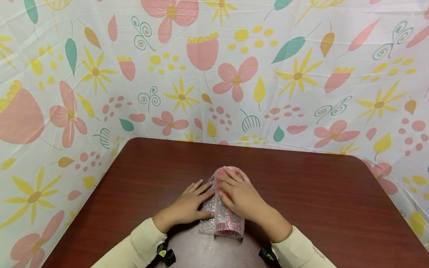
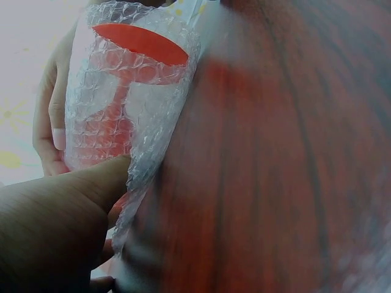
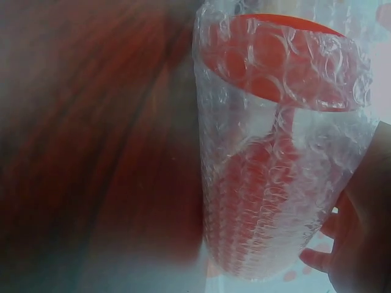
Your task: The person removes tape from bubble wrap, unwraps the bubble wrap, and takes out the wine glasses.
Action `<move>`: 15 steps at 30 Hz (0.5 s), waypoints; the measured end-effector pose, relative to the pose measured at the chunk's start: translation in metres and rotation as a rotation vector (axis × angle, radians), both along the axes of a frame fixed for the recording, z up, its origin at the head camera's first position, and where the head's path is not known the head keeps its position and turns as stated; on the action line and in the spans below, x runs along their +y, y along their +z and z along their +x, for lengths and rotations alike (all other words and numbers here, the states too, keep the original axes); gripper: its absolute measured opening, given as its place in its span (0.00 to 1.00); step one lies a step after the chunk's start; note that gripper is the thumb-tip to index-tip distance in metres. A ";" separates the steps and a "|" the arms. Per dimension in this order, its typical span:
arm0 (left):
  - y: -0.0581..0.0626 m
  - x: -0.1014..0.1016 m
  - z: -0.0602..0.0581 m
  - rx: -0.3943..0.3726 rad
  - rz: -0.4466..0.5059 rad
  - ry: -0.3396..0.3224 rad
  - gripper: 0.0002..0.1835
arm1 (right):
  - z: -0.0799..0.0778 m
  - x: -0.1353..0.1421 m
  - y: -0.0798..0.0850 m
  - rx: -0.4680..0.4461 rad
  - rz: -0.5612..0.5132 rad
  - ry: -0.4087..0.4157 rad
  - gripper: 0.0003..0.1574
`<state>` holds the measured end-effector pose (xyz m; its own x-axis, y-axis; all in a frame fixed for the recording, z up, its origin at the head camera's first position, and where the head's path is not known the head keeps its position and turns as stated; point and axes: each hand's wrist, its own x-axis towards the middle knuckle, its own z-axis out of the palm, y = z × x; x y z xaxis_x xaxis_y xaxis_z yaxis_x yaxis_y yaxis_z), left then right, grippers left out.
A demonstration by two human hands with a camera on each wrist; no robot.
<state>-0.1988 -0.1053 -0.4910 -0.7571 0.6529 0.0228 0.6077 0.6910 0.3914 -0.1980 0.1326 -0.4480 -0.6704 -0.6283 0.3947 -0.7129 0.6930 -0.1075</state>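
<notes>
A cylindrical cup [image 1: 231,219] with red and white sides and a red end lies on its side, wrapped in clear bubble wrap [image 3: 256,201]. My right hand [image 1: 241,195] lies across the top of the roll, its fingers curved over the wrapped cup. To its left, my left hand [image 1: 187,204] has its fingers spread and fairly straight. Those fingertips and the thumb touch the loose flap of bubble wrap [image 1: 207,225] beside the cup. In the left wrist view, the left thumb [image 2: 110,177] presses near the wrap's edge.
The dark reddish-brown wooden table [image 1: 318,193] extends to both sides and behind the cup. A flower-printed sheet [image 1: 201,93] hangs beyond its far and left edges. Black straps [image 1: 165,255] sit around the wrists over cream sleeves.
</notes>
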 end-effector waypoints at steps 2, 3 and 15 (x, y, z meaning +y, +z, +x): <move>0.000 0.000 0.000 -0.004 -0.001 0.000 0.42 | 0.000 0.000 0.001 0.001 0.005 -0.001 0.16; 0.001 0.000 0.000 -0.006 -0.001 0.000 0.41 | 0.000 0.000 0.001 0.001 0.008 -0.001 0.16; 0.001 0.000 0.001 -0.019 0.002 0.005 0.42 | -0.001 0.001 0.001 -0.010 0.012 -0.003 0.13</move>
